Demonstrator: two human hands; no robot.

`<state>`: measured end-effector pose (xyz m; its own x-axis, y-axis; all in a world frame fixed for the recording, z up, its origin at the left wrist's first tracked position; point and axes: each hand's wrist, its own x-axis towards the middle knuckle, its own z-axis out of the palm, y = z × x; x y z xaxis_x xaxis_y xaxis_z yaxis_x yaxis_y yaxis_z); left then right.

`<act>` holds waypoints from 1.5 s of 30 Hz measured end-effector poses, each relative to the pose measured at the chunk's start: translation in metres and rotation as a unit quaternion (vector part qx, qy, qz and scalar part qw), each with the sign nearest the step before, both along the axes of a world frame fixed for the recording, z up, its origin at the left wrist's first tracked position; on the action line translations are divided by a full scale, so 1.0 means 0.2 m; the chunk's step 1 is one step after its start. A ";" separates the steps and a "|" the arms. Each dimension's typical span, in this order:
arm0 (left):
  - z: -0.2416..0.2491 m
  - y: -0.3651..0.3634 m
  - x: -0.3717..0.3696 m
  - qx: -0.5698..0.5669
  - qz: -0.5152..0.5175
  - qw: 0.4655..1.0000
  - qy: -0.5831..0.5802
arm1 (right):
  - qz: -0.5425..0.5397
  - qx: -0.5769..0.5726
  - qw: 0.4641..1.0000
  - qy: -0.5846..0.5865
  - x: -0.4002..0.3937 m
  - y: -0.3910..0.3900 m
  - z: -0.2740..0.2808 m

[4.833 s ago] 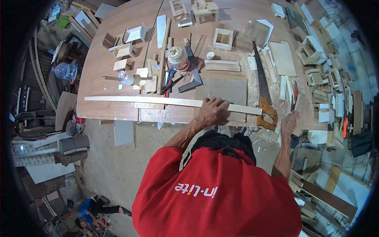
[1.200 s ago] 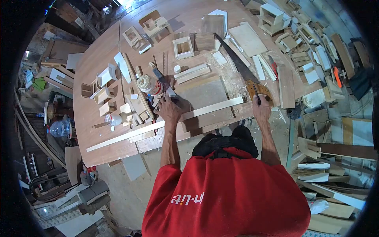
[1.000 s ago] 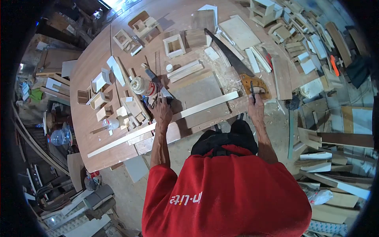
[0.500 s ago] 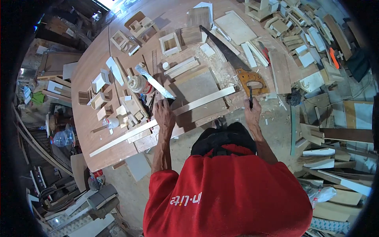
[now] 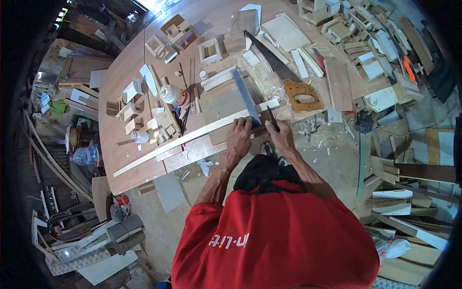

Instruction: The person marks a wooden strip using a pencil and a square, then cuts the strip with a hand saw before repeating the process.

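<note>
Left hand (image 5: 238, 137) at ctr of the frame, fingers bent & close together over the near edge of the long pale strip (image 5: 192, 138), fingertips right by the dark stock of the metal square (image 5: 244, 94); can't tell if they're clamped on strip, stock or both; right hand (image 5: 283, 137) just beside it, a bit right of ctr, thumb & fingers pinched shut on a slim dark tool (image 5: 271, 114), its tip pointing up the frame nr the strip's right end; too small to tell if pencil or blade; strip runs diag. from lower left of the table (image 5: 134, 177) up to right of ctr, passing under the square; square's blade lies across it, slanting to upper ctr, long part over the grey panel (image 5: 211, 105); hands near but apart, w/ the square's lower end btwn them; saw (image 5: 281, 67) lies upper right of the hands, handle toward them, not held; shavings (image 5: 270, 89) scattered btwn saw & square; open jar (image 5: 172, 95) left of ctr, small white cap (image 5: 203, 75) to its upper right; box frame (image 5: 210, 60) upper ctr; red sweatshirt (image 5: 274, 231) fills bottom ctr.
</note>
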<state>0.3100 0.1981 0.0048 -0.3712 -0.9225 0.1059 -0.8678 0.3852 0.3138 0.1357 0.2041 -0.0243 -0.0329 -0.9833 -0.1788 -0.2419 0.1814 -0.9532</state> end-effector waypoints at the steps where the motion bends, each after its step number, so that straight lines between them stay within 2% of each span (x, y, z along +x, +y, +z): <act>1: -0.02 0.01 -0.03 -0.002 0.001 1.000 -0.002 | 0.001 -0.002 1.000 -0.002 0.01 -0.01 -0.02; 3: -0.06 0.02 -0.06 0.018 0.005 1.000 -0.001 | -0.022 -0.070 0.994 0.082 0.04 -0.02 -0.04; 5: -0.10 0.02 -0.06 -0.004 0.008 1.000 0.025 | -0.034 -0.038 0.995 0.086 0.06 -0.05 -0.02; 7: -0.10 0.01 -0.05 -0.008 0.014 1.000 0.025 | -0.012 0.087 0.996 0.002 0.06 -0.10 -0.02; 8: -0.09 0.01 -0.04 -0.008 0.014 1.000 0.026 | -0.015 0.105 0.994 0.026 0.08 -0.12 -0.09; 14: -0.05 -0.05 -0.01 0.053 0.013 0.998 -0.008 | -0.035 0.051 0.986 0.153 0.15 -0.18 -0.27; 16: -0.04 -0.06 0.00 -0.020 0.037 0.999 0.006 | -0.058 0.074 0.987 0.130 0.17 -0.21 -0.38; 17: -0.04 -0.08 0.02 -0.018 0.035 0.999 0.009 | -0.081 0.095 0.987 0.106 0.18 -0.22 -0.43; 18: -0.05 -0.10 0.04 -0.011 0.023 0.999 0.041 | -0.077 0.149 0.985 0.038 0.17 -0.20 -0.21; 21: -0.11 -0.19 0.09 -0.004 -0.026 0.997 0.077 | -0.139 0.170 0.975 0.004 0.21 -0.19 -0.16; 24: -0.20 -0.22 0.12 -0.007 -0.066 0.995 0.080 | -0.142 0.144 0.979 0.036 0.22 -0.19 -0.09; 25: -0.20 -0.23 0.13 -0.012 -0.069 0.994 0.079 | -0.147 0.147 0.978 0.038 0.22 -0.20 -0.18; 27: -0.19 -0.23 0.13 -0.004 -0.075 0.991 0.110 | -0.137 0.112 0.972 0.157 0.22 -0.23 -0.36; 28: -0.19 -0.23 0.12 0.001 -0.076 0.987 0.139 | -0.141 0.115 0.970 0.159 0.22 -0.22 -0.28; 30: -0.20 -0.23 0.12 -0.004 -0.081 0.986 0.144 | -0.147 0.158 0.975 0.060 0.23 -0.20 -0.12; 34: -0.23 -0.24 0.12 -0.028 -0.080 0.987 0.139 | -0.173 0.159 0.970 0.071 0.24 -0.23 -0.17; 36: -0.23 -0.24 0.12 -0.024 -0.079 0.986 0.143 | -0.157 0.119 0.970 0.145 0.24 -0.25 -0.21; 39: -0.22 -0.23 0.11 -0.011 -0.069 0.986 0.154 | -0.184 0.128 0.964 0.143 0.24 -0.29 -0.25; 40: -0.22 -0.24 0.10 -0.005 -0.064 0.985 0.159 | -0.184 0.126 0.965 0.142 0.25 -0.28 -0.14; 42: -0.25 -0.26 0.12 -0.027 -0.074 0.985 0.153 | -0.145 0.154 0.977 0.025 0.23 -0.25 0.04; 43: -0.27 -0.27 0.12 -0.047 -0.082 0.984 0.149 | -0.146 0.152 0.977 0.026 0.21 -0.25 0.02; 45: -0.28 -0.26 0.11 -0.037 -0.079 0.984 0.154 | -0.151 0.074 0.986 0.022 0.16 -0.23 -0.07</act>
